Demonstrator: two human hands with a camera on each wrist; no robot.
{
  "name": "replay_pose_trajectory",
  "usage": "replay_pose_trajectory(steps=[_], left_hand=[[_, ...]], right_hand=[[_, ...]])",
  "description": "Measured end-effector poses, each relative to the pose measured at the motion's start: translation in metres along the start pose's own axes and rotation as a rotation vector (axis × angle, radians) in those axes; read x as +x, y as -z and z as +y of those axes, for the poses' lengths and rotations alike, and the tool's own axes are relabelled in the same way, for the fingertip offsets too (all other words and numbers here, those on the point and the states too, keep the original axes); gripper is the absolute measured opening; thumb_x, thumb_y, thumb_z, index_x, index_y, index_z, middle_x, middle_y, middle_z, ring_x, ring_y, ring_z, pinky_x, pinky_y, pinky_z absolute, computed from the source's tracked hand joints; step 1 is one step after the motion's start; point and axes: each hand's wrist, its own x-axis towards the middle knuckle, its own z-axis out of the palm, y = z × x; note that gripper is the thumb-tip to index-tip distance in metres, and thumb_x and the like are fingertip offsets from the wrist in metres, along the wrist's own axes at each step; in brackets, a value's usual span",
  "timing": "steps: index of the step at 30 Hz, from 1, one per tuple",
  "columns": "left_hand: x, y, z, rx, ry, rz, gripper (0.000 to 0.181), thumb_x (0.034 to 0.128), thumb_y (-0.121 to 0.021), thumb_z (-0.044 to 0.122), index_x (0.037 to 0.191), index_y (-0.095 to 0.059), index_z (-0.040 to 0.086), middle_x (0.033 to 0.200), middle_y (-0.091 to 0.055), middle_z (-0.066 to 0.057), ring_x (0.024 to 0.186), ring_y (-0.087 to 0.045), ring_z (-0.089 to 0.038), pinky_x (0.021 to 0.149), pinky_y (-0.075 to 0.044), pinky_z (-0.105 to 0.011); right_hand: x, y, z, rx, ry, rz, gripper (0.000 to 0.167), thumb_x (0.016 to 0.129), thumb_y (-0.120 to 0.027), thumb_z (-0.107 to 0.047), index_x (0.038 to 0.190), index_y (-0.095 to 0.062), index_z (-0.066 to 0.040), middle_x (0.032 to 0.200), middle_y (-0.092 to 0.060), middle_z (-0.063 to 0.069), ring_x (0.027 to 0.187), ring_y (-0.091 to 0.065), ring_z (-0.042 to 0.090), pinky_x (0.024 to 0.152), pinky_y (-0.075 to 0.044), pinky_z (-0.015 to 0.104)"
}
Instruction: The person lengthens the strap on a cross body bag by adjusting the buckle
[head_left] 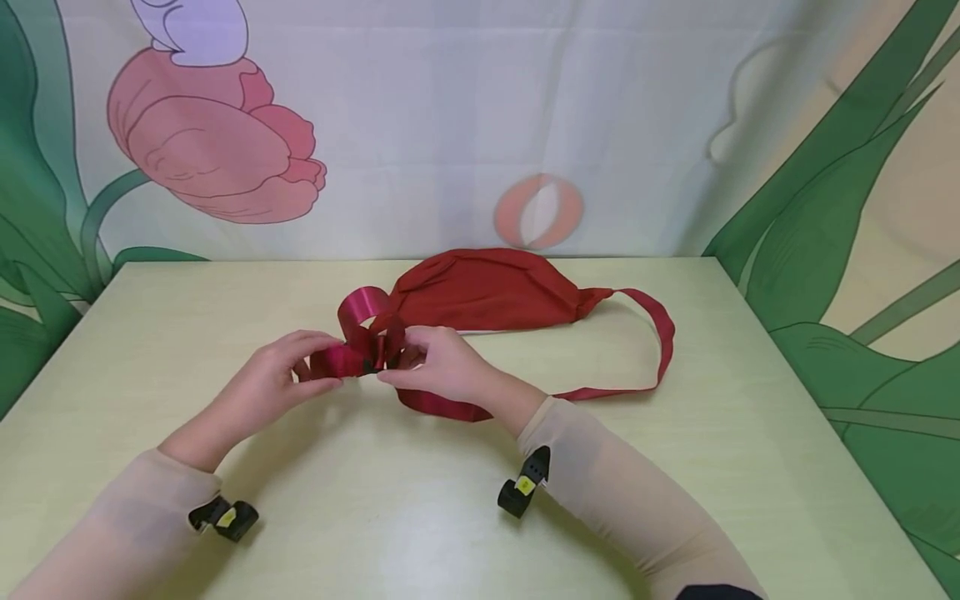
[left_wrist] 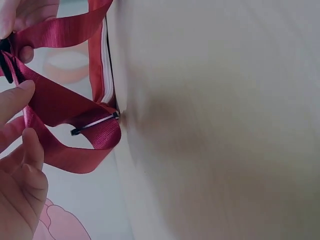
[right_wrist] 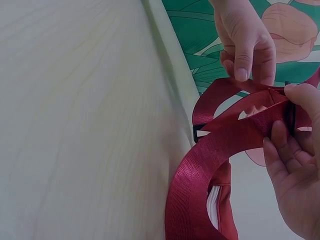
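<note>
A red waist bag [head_left: 487, 292] lies near the table's far edge, its dark red strap [head_left: 663, 333] looping out to the right and back toward the hands. Left of the bag, my left hand [head_left: 281, 371] pinches a lifted loop of the strap between thumb and fingers. My right hand [head_left: 450, 367] holds the strap at a black buckle [right_wrist: 291, 117], gripped with thumb and curled fingers. A thin black slider [left_wrist: 95, 123] hangs on the loop beside the left hand. White zipper tape [right_wrist: 213, 205] shows along the bag. The fingers partly cover the buckle.
The pale table [head_left: 360, 517] reaches to a printed curtain [head_left: 420, 125] at the back. Green leaf patterns [head_left: 847, 250] flank it. A small black device [head_left: 232, 518] is fixed at the left sleeve, another black device [head_left: 517, 496] at the right.
</note>
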Motion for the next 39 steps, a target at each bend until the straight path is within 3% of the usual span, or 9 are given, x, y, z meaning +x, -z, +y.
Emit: replay_pose_trajectory(steps=[10, 21, 30, 39], left_hand=[[0.007, -0.007, 0.013, -0.033, -0.018, 0.008, 0.043, 0.0746, -0.079, 0.011, 0.114, -0.063, 0.006, 0.105, -0.061, -0.006, 0.078, -0.059, -0.015, 0.067, -0.053, -0.028], [0.001, -0.002, 0.001, -0.01, -0.029, 0.023, 0.046, 0.0733, -0.079, 0.008, 0.116, -0.063, 0.006, 0.103, -0.063, -0.005, 0.07, -0.053, -0.014, 0.059, -0.047, -0.024], [0.009, -0.008, 0.01, -0.073, -0.03, -0.023, 0.044, 0.0753, -0.078, 0.009, 0.116, -0.062, 0.008, 0.099, -0.063, -0.002, 0.075, -0.055, -0.015, 0.064, -0.05, -0.026], [0.007, -0.005, 0.007, -0.043, -0.015, -0.011, 0.043, 0.0748, -0.078, 0.008, 0.115, -0.063, 0.007, 0.102, -0.063, -0.004, 0.077, -0.056, -0.015, 0.065, -0.051, -0.027]], right_hand=[[0.001, -0.002, 0.003, 0.015, 0.02, -0.016, 0.024, 0.08, -0.074, -0.022, 0.101, -0.065, -0.012, 0.081, -0.063, -0.005, 0.074, -0.06, 0.01, 0.072, -0.05, 0.023], [0.001, -0.001, 0.003, 0.038, 0.018, -0.015, 0.024, 0.08, -0.074, -0.021, 0.099, -0.065, -0.011, 0.083, -0.064, -0.005, 0.075, -0.061, 0.009, 0.074, -0.05, 0.023], [0.001, -0.002, 0.004, 0.047, 0.021, -0.008, 0.025, 0.08, -0.075, -0.02, 0.101, -0.065, -0.01, 0.084, -0.065, -0.004, 0.076, -0.061, 0.009, 0.074, -0.05, 0.023], [0.0, 0.0, 0.003, 0.044, 0.034, -0.011, 0.025, 0.08, -0.074, -0.018, 0.101, -0.065, -0.009, 0.085, -0.064, -0.003, 0.076, -0.061, 0.009, 0.075, -0.05, 0.022]])
